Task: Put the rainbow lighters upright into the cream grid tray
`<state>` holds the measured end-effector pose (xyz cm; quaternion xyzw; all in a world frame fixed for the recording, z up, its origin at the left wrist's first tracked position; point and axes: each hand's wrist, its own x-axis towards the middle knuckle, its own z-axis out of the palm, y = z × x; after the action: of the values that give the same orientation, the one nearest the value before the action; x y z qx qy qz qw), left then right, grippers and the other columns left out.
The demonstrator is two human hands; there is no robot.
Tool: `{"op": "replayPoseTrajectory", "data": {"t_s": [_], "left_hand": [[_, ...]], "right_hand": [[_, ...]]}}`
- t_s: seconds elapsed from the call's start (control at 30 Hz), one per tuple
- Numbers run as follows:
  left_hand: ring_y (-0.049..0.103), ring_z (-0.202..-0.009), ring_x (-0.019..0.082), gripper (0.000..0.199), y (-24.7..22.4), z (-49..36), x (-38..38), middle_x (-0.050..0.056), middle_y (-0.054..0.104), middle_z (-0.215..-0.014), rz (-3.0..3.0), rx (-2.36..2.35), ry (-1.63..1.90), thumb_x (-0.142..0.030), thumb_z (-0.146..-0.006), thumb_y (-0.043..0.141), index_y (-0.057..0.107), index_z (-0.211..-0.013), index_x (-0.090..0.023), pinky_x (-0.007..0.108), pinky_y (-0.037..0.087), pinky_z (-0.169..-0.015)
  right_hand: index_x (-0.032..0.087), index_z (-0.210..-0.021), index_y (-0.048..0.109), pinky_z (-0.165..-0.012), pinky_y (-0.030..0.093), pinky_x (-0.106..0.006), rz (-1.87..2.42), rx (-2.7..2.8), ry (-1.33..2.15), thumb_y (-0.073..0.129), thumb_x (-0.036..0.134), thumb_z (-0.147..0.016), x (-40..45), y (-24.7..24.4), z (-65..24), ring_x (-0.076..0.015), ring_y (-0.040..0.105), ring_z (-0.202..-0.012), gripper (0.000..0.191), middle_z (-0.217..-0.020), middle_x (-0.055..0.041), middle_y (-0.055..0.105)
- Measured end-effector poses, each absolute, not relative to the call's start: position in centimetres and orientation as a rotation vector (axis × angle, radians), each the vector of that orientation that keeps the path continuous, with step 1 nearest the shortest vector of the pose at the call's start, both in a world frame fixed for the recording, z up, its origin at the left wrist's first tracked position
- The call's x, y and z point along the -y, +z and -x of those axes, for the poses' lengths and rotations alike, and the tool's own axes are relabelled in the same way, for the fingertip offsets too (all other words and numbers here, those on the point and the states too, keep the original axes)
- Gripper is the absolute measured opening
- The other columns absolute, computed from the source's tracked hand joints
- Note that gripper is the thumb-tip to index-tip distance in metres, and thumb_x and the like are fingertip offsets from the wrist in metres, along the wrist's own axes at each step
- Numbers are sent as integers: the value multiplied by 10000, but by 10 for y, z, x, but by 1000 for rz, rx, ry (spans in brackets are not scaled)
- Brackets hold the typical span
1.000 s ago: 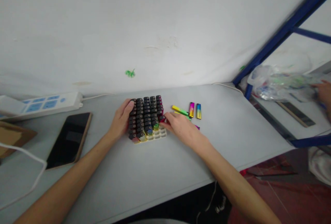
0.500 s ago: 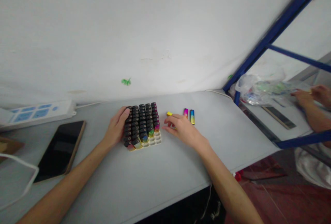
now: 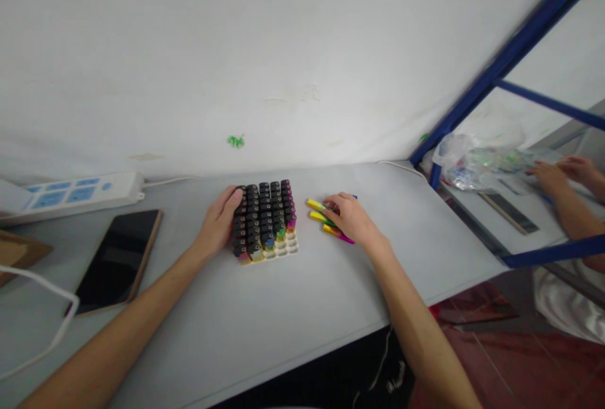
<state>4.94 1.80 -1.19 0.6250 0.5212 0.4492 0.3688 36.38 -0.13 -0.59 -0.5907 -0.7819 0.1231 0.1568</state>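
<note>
My left hand [image 3: 218, 223] grips the left side of a white tray [image 3: 282, 249], its thumb resting on the back corner. Rows of lighters with black tops [image 3: 262, 217] stand upright in it, their bodies showing pink, yellow, blue, green and magenta along the front. Several slots at the tray's front right hold nothing. To the right of the tray, my right hand [image 3: 352, 217] has its fingers curled down over a few loose lighters. Yellow-ended lighters [image 3: 316, 205] fan out from under the fingers, and a yellow-and-magenta lighter [image 3: 338, 233] lies nearest me. The palm hides part of them.
A phone [image 3: 118, 261] and a white power strip [image 3: 89, 188] lie on the left, with a white cable [image 3: 66, 333] in front. Beyond a blue metal frame [image 3: 472, 103] at right are plastic bags [image 3: 466, 157] and another person's hands [image 3: 560, 172].
My right hand has moved right, from beside the tray onto the loose lighters. Lighters that lay apart now fan out beneath its fingers. The left hand keeps its grip on the tray.
</note>
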Motion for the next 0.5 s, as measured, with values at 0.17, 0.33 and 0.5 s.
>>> {"op": "replayPoseTrajectory", "data": {"t_s": [0.17, 0.33, 0.5], "left_hand": [[577, -915, 215, 441, -18, -47, -20, 23, 664, -970, -1600, -1335, 1155, -612, -978, 481, 643, -1013, -204, 299, 460, -816], [575, -915, 211, 431, -19, -46, -21, 15, 654, -946, -1638, -1319, 1157, -594, -996, 461, 646, -1019, -205, 296, 458, -831], [581, -930, 220, 447, -19, -47, -21, 23, 663, -955, -1643, -1331, 1151, -597, -993, 450, 649, -1033, -199, 311, 462, -850]], "right_hand": [[152, -1133, 729, -919, 470, -322, 1658, 2211, 307, 628, 252, -1017, 2, -7, -361, -217, 663, -990, 183, -1085, -125, 718], [142, -1260, 603, -732, 459, -274, 1515, 1935, 447, 478, 345, -1077, 8, 1, -356, -161, 619, -714, 300, -885, -37, 714], [168, -1113, 712, -608, 374, -260, 1419, 1732, 454, 571, 487, -1012, 12, 7, -350, -136, 501, -591, 363, -675, 23, 598]]}}
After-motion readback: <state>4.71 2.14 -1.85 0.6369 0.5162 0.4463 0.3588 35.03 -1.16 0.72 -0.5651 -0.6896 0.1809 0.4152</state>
